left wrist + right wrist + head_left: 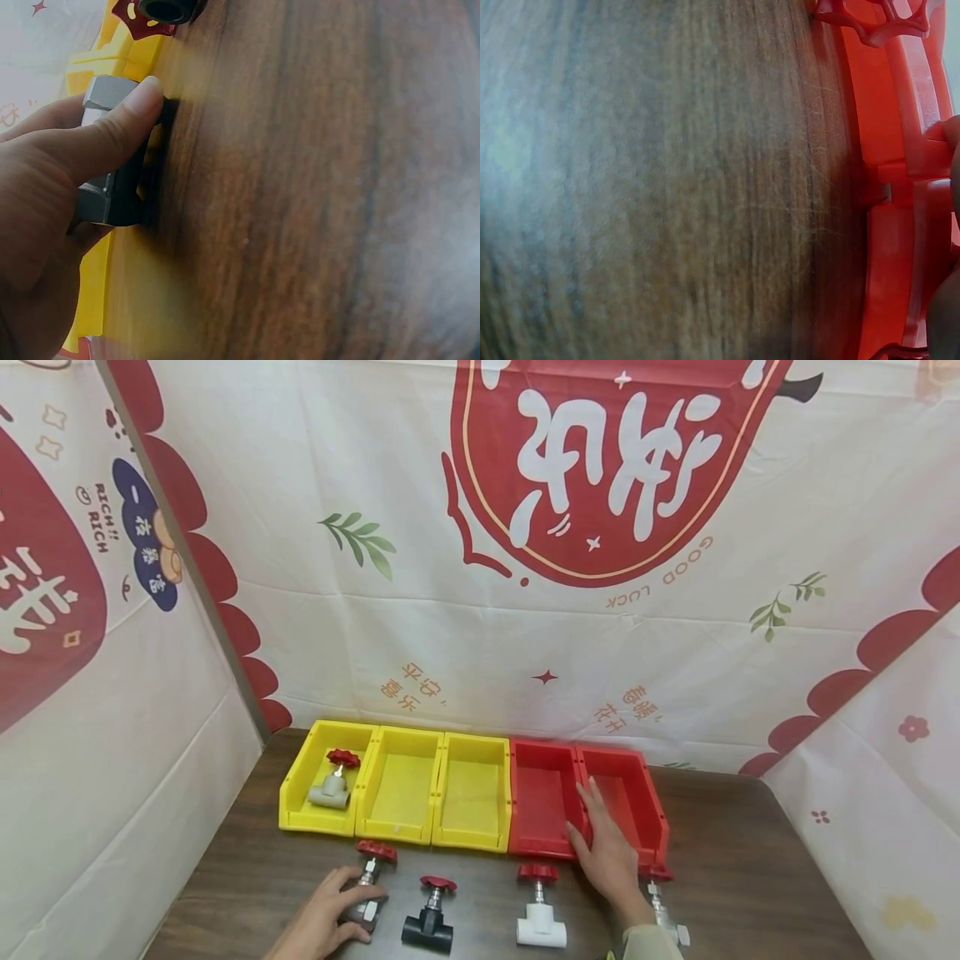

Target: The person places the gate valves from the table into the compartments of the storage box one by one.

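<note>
My left hand grips the body of a metal valve with a red handwheel, in front of the yellow bins. In the left wrist view, the thumb lies across the hexagonal end of the metal valve, close over the tabletop. My right hand reaches over the front of two red bins, its fingers extended along the divider between them. Only a sliver of the right hand shows at the edge of the right wrist view. Another metal valve stands beside the right wrist, partly covered by it.
Between the hands stand a black valve and a white valve, both with red handwheels. Three yellow bins adjoin the red ones; the leftmost holds a grey valve. Behind the wooden table hangs a printed cloth.
</note>
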The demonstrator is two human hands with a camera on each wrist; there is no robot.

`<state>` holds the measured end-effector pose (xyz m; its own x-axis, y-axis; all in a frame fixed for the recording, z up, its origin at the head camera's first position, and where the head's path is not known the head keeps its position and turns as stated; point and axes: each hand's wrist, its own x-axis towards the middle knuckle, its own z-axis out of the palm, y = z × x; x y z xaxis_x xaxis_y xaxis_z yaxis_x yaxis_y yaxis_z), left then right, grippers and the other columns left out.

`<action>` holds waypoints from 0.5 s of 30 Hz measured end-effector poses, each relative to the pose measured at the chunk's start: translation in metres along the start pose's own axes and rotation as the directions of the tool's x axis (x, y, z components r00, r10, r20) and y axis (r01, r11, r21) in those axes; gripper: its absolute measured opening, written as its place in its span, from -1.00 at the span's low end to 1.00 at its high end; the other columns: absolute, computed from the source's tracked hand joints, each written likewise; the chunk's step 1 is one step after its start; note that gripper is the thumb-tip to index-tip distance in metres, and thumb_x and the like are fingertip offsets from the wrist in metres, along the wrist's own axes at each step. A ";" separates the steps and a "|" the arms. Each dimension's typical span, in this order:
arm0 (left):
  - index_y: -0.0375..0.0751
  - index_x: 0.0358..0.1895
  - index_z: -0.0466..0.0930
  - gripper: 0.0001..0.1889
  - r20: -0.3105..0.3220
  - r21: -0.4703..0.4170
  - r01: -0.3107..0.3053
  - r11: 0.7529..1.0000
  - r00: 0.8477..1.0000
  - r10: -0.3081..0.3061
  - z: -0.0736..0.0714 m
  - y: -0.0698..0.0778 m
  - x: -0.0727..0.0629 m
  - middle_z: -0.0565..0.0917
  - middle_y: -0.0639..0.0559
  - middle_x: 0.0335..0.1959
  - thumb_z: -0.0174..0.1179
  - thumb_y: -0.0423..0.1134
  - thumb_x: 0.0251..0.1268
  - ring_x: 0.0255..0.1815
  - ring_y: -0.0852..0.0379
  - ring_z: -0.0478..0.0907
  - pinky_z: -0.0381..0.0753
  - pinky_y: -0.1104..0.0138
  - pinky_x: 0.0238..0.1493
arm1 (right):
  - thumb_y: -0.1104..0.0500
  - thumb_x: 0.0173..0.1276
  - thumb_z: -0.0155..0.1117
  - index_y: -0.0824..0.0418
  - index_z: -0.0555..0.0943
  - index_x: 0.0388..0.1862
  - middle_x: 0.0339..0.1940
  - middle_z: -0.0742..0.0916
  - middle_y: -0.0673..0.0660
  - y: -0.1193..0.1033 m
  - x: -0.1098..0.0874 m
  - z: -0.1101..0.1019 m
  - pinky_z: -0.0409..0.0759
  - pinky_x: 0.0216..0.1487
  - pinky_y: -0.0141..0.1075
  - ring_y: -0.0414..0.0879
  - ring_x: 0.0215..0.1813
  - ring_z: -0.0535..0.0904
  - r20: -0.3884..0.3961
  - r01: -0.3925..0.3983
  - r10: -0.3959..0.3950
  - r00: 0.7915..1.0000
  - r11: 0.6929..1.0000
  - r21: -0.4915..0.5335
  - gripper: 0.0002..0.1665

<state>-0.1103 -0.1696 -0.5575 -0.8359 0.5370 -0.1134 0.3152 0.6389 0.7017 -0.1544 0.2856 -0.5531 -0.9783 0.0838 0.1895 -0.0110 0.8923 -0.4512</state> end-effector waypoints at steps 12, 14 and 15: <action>0.23 0.16 0.56 -0.51 0.037 -0.019 -0.006 1.000 0.999 0.007 -0.002 0.002 0.001 0.38 -0.10 0.16 0.31 0.08 0.10 0.08 -0.12 0.35 0.50 -0.08 -0.02 | -0.15 0.12 0.43 -0.31 -0.12 0.54 0.56 -0.10 -0.18 0.000 0.001 0.000 0.51 -0.09 0.29 0.22 0.36 0.31 0.006 -0.013 0.013 1.000 1.000 -0.011 0.18; 0.23 0.16 0.55 -0.52 0.035 -0.021 -0.014 1.000 0.999 0.014 -0.002 0.002 0.001 0.37 -0.10 0.16 0.31 0.06 0.11 0.08 -0.12 0.35 0.49 -0.08 -0.01 | -0.16 0.12 0.42 -0.31 -0.12 0.55 0.56 -0.10 -0.19 0.000 0.001 0.000 0.51 -0.09 0.28 0.21 0.36 0.31 0.009 -0.015 0.015 1.000 1.000 -0.014 0.17; 0.23 0.16 0.55 -0.52 0.035 -0.022 -0.017 1.000 0.999 0.018 -0.002 0.002 0.001 0.37 -0.09 0.15 0.30 0.06 0.12 0.08 -0.11 0.35 0.49 -0.08 -0.01 | -0.16 0.12 0.42 -0.31 -0.12 0.55 0.56 -0.10 -0.18 0.000 0.001 0.000 0.52 -0.09 0.28 0.21 0.36 0.31 0.010 -0.014 0.015 1.000 1.000 -0.013 0.17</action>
<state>-0.1111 -0.1689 -0.5546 -0.8141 0.5671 -0.1254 0.3193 0.6173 0.7190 -0.1551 0.2857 -0.5528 -0.9803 0.0924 0.1743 0.0059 0.8970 -0.4421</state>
